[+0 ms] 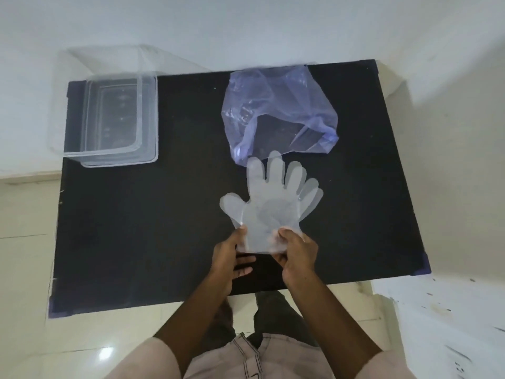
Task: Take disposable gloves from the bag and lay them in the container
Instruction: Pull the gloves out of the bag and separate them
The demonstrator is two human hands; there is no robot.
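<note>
Gloves [269, 206] pinched at cuff, both hands [296, 254] thumbs up

so the clear rectangular plastic container [109, 116] sits at the black table's [164, 228] far left corner, crumpled purple plastic bag [278, 110] by the far edge, right of it

Bare tbl [177, 214] btwn glove [270, 203], container [109, 119]

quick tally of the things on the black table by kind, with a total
gloves: at least 2, a clear overlapping stack held at the cuff by the left hand and right hand; exact number cannot be told
bag: 1, purple
container: 1, clear
total: at least 4, on the table
</note>
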